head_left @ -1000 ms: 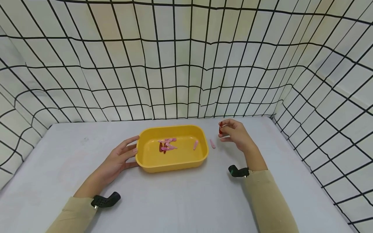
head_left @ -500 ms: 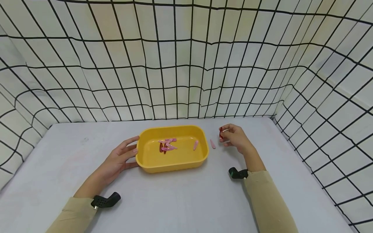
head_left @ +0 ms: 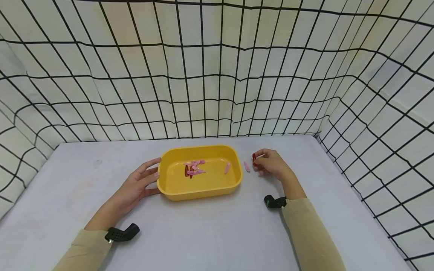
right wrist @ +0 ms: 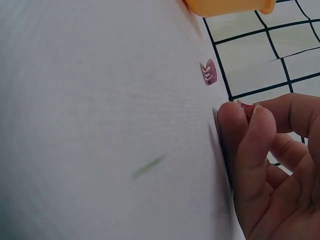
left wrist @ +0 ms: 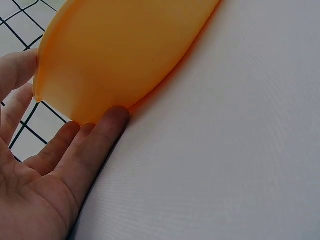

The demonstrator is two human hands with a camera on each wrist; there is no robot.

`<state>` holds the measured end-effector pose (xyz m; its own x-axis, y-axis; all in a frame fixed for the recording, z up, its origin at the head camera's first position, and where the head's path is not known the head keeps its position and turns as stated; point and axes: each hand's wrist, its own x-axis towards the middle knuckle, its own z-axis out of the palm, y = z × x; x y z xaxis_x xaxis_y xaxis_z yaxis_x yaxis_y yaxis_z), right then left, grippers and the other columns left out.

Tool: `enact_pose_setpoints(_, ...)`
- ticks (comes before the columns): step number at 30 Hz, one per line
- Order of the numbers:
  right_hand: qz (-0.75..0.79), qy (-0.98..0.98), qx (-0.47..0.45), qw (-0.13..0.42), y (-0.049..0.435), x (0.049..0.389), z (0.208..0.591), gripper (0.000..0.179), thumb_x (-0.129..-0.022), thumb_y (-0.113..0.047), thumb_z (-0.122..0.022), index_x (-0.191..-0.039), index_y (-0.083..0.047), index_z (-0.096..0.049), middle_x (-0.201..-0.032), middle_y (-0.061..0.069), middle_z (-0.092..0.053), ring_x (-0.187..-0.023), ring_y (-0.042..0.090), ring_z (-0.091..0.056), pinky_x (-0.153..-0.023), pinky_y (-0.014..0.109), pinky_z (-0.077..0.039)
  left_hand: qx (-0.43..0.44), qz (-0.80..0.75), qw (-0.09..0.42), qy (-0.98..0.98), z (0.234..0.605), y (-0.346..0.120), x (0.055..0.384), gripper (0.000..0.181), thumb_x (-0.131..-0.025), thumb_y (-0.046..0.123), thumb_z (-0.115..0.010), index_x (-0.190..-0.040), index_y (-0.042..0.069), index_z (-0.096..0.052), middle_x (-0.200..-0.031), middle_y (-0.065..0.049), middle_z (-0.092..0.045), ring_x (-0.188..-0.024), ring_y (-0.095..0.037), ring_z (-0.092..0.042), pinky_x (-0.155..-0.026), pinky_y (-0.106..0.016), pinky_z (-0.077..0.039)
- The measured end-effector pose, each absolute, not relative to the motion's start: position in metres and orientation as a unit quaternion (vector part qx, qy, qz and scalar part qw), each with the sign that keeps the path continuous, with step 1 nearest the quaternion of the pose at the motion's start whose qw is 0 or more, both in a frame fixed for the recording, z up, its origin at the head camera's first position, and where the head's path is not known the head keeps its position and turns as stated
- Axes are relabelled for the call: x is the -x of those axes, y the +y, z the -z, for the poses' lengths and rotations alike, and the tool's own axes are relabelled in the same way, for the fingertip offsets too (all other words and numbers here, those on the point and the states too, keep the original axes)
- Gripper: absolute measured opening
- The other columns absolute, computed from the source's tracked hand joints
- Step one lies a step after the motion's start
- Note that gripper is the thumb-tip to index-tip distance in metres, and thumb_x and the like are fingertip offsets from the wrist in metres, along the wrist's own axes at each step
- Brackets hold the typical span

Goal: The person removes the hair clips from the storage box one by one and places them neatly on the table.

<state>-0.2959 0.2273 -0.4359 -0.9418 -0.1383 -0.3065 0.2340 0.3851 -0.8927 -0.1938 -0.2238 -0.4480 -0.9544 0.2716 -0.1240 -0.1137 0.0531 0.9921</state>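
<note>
Head view, then: what could go wrong?

The red clip (head_left: 254,159) might slip, as the right hand (head_left: 270,162) only pinches it by thumb and fingertips, outside the tray (head_left: 203,194). That hand could also knock the pink clip (head_left: 247,167) just beside it on the bench (head_left: 203,237).

And the left hand (head_left: 137,183)?

Fingers spread, not closed, touching the tray's left end. Too hard a push might shift it, along with the pile of clips (head_left: 194,172) inside.
</note>
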Motion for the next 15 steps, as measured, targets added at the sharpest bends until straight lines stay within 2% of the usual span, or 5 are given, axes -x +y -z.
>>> enact_pose_setpoints(5,0.532,0.827,-0.033,0.178,0.2272,0.2958,0.4340,0.026,-0.097,-0.012,-0.059,-0.121,-0.001,-0.062,-0.095,0.012,-0.068,-0.071,0.016,-0.065,-0.060,0.022,-0.056,-0.057,-0.686,0.140,0.712,0.4486,-0.2246,0.1940,0.060,-0.103,0.032,-0.055,-0.157,0.024,-0.028,-0.160,-0.019,-0.026,-0.118,-0.014,-0.060,-0.092,-0.038,-0.058)
enact_pose_setpoints(15,0.518,0.834,-0.038,0.185,0.2290,0.2945,0.4336,0.029,-0.098,-0.011,-0.062,-0.124,-0.001,-0.064,-0.093,0.012,-0.069,-0.068,0.015,-0.064,-0.066,0.025,-0.060,-0.050,-0.682,0.140,0.716,0.4466,-0.2224,0.1945,0.061,-0.103,0.032,-0.055,-0.157,0.024,-0.027,-0.160,-0.019,-0.026,-0.118,-0.014,-0.060,-0.092,-0.038,-0.057)
